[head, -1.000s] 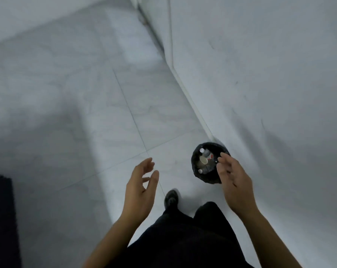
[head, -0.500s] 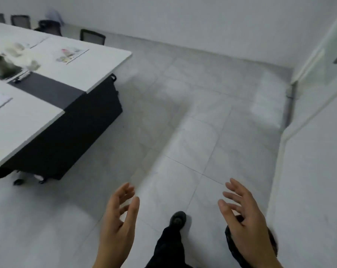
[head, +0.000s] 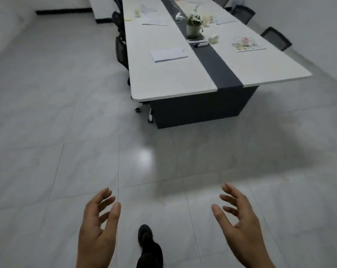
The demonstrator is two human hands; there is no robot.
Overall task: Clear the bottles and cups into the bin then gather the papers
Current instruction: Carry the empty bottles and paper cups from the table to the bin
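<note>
Left hand (head: 98,229): fingers relaxed and spread, grasping nothing, over the floor (head: 47,132). Papers (head: 168,54): one stack lies flat on the white table (head: 163,82), left of its dark centre strip (head: 218,62). Right hand (head: 239,223): fingers spread, grasping nothing.
</note>
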